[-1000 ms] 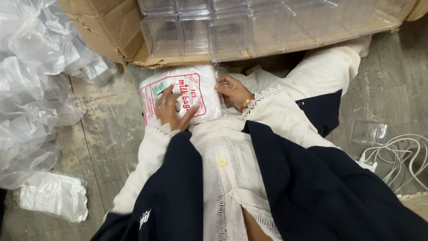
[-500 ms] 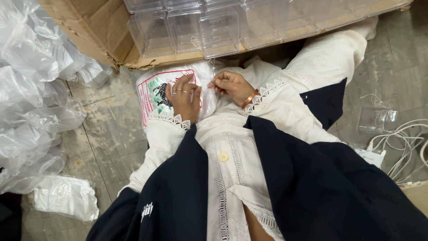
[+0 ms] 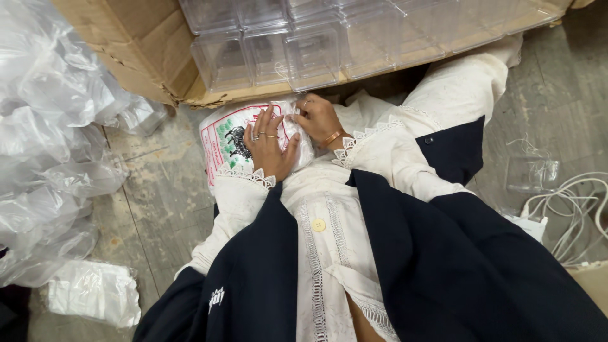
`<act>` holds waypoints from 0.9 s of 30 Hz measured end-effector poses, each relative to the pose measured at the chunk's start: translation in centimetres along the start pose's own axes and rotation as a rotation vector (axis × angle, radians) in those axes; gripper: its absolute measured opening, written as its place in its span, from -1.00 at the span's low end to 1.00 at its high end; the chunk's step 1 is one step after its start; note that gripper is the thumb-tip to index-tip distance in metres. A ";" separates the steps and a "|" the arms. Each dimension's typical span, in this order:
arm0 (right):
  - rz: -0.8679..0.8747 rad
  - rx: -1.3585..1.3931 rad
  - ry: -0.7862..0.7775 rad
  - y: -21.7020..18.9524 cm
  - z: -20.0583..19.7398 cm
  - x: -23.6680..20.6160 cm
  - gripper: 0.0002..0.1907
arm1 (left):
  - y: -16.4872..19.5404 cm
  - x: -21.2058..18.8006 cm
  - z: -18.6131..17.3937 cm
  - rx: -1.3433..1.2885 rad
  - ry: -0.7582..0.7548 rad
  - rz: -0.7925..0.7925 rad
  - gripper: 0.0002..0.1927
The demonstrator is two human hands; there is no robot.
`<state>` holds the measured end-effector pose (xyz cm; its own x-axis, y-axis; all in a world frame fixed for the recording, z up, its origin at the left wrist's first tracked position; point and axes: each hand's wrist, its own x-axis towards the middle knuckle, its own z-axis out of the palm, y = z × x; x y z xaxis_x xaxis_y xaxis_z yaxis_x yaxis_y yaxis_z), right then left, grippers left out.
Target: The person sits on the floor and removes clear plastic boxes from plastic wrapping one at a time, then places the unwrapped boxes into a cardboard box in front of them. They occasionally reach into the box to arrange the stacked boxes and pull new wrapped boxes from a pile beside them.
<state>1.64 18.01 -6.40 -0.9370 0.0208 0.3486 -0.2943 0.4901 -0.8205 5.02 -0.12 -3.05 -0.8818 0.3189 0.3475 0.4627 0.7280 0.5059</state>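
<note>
There is one view only, from a camera on the person's head. It looks steeply down along the body, so the white shirt and dark vest (image 3: 443, 266) fill the near and middle part of the picture. The camera is close to the hands: the left hand (image 3: 269, 149) and the right hand (image 3: 320, 119) are a little above the centre, on a printed plastic bag (image 3: 225, 142). At the far edge is a cardboard box (image 3: 136, 54) with clear plastic containers (image 3: 304, 47). Loose plastic bags (image 3: 47, 145) are on the left, white cables (image 3: 573, 212) on the right. The grey floor (image 3: 158, 209) shows at both sides.
</note>
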 end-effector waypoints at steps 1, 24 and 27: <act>0.018 -0.039 -0.027 0.3 0.4 0.2 -0.72 | 0.0 0.0 0.0 0.007 -0.003 -0.001 -0.43; 0.142 0.201 -0.192 0.0 -0.7 -0.8 -0.82 | -1.8 -0.2 -0.7 0.138 -0.151 -0.123 0.35; 0.410 0.524 -0.158 -1.1 -2.5 -1.9 -0.75 | -1.6 0.2 -1.2 0.182 -0.296 -0.258 0.37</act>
<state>4.21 19.64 -5.04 -0.9967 -0.0326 -0.0748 0.0754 -0.0173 -0.9970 4.19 -1.99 -2.84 -0.9671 0.2531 -0.0269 0.2230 0.8933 0.3902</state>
